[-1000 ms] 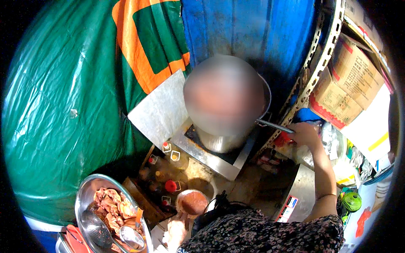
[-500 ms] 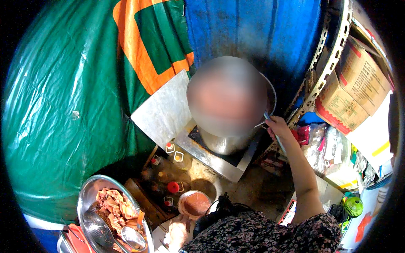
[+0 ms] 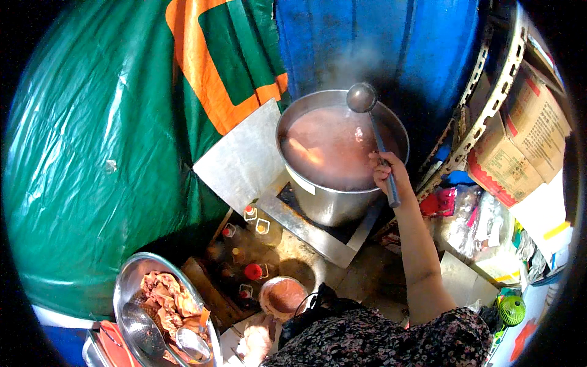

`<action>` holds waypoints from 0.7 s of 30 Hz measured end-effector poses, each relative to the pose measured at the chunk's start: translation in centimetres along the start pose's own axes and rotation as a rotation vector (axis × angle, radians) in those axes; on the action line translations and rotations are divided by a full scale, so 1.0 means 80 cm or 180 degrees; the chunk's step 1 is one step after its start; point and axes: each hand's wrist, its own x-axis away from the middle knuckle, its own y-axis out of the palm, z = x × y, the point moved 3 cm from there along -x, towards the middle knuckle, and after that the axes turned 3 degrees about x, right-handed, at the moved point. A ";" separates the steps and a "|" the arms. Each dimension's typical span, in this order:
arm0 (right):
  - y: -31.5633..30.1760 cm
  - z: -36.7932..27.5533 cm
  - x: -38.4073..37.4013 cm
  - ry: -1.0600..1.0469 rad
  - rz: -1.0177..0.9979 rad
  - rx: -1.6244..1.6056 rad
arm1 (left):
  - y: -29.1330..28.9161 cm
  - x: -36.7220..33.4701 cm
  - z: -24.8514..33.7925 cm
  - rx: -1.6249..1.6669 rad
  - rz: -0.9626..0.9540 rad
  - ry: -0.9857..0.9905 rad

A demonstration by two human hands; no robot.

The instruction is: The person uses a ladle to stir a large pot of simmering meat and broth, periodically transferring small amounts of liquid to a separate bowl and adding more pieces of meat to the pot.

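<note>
My right hand (image 3: pixel 390 171) is closed round the handle of a metal ladle (image 3: pixel 362 98), whose round bowl is raised above the far side of a large steel stockpot (image 3: pixel 324 205). Reddish-brown steaming broth (image 3: pixel 333 134) fills the pot, with a pale piece floating at its left. Close to my body, my left hand (image 3: pixel 259 336) holds a round bowl (image 3: pixel 283 298) of similar reddish-brown liquid at its near edge. Part of that hand's grip is hidden. The pot stands on a metal burner frame (image 3: pixel 306 226).
At lower left, a steel basin (image 3: pixel 133 269) holds brown cooked meat, a perforated skimmer (image 3: pixel 142 329) and a smaller strainer (image 3: pixel 193 344). Several bottles (image 3: pixel 252 271) stand left of the burner. Cardboard boxes (image 3: pixel 513 147) and a slotted metal rack (image 3: pixel 489 110) rise at right. Tarps hang behind.
My right hand has lifted the ladle, and its bowl now shows above the pot. The earlier picture has a blur over the pot. My left hand and the bowl stay nearly in place.
</note>
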 end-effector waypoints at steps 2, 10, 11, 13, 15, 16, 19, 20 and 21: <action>-0.029 -0.006 -0.022 -0.0411 0.0235 0.1599 | -0.004 -0.005 0.004 0.0210 0.0129 0.0114; -0.014 -0.006 -0.093 -0.0204 0.0710 0.2379 | -0.044 -0.020 0.039 0.0227 -0.0109 -0.0207; -0.011 -0.008 -0.102 -0.0112 0.0510 0.2205 | -0.043 -0.021 0.039 0.0236 -0.0079 -0.0192; -0.013 -0.014 -0.125 0.0078 0.0119 0.1847 | -0.045 -0.023 0.039 0.0436 0.0035 -0.0183; -0.035 -0.023 -0.168 0.0071 0.0047 0.1285 | -0.035 -0.026 0.033 0.0445 0.0048 -0.0194; -0.041 -0.021 -0.192 0.0088 -0.0016 0.0999 | -0.015 -0.023 0.020 0.0336 0.0026 -0.0258; -0.043 -0.023 -0.223 0.0054 0.0108 0.0949 | 0.003 -0.016 0.007 0.0292 -0.0050 -0.0364; -0.036 -0.016 -0.226 -0.0018 0.0151 0.0975 | 0.004 -0.013 0.005 0.0316 -0.0073 -0.0404; -0.030 -0.012 -0.227 -0.0093 0.0194 0.1000 | 0.005 -0.012 0.003 0.0297 -0.0068 -0.0427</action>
